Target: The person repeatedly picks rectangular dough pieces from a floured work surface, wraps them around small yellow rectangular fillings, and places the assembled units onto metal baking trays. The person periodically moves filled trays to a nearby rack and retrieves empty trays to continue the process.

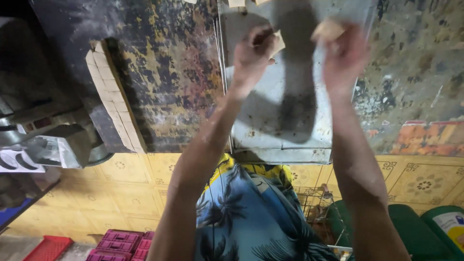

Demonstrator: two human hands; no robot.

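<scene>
on the left, a row of pale square dough pieces point(112, 94) lines the dark, worn metal table point(169, 72), kept clear of your work. your left hand point(253, 55) pinches a pale dough piece point(277, 43) over the grey floured metal tray point(285, 125); your right hand point(340, 58) closes its grip on another tan dough lump point(327, 30), both raised above the tray.

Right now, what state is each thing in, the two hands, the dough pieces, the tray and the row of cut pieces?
left hand: closed on a pale dough piece, raised over the tray.
right hand: blurred, gripping another pale piece.
metal tray: flat on the worn table, mostly bare.
row of cut pale blocks: lined up edge to edge, untouched.
pink crates: on the tiled floor.
</scene>
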